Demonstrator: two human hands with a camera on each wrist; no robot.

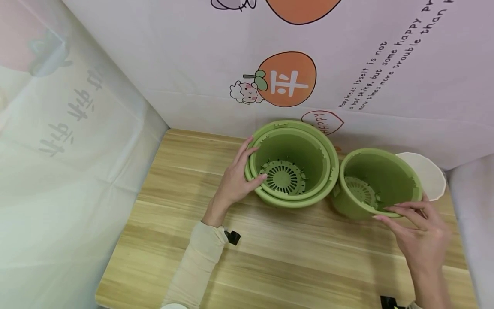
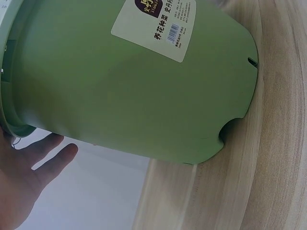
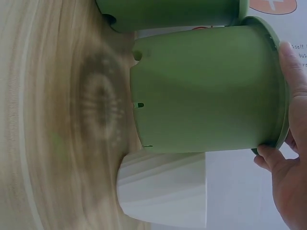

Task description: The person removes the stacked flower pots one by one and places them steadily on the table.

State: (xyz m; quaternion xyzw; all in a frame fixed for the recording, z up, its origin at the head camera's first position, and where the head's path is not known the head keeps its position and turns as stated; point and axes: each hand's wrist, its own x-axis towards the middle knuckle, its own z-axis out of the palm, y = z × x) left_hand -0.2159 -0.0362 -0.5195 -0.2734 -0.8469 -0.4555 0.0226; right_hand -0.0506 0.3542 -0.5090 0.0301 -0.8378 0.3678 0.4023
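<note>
Two green plastic flowerpots are nested, the inner pot (image 1: 293, 143) sitting inside a wider outer pot (image 1: 286, 203); slotted drainage holes show at the bottom. My left hand (image 1: 236, 178) grips their rim on the left side, its thumb over the edge. In the left wrist view, a printed label (image 2: 158, 24) is on the outer pot's wall. To the right, my right hand (image 1: 424, 234) pinches the near right rim of another green flowerpot (image 1: 390, 171). The right wrist view shows this pot's base (image 3: 136, 96) off the table, with a shadow beneath it.
A white faceted pot (image 1: 430, 176) stands on the wooden table (image 1: 154, 240) behind the right-hand pot. Printed white cloth (image 1: 193, 64) hangs along the back and left edges. Dark wrist-camera mounts (image 1: 233, 237) sit at both wrists.
</note>
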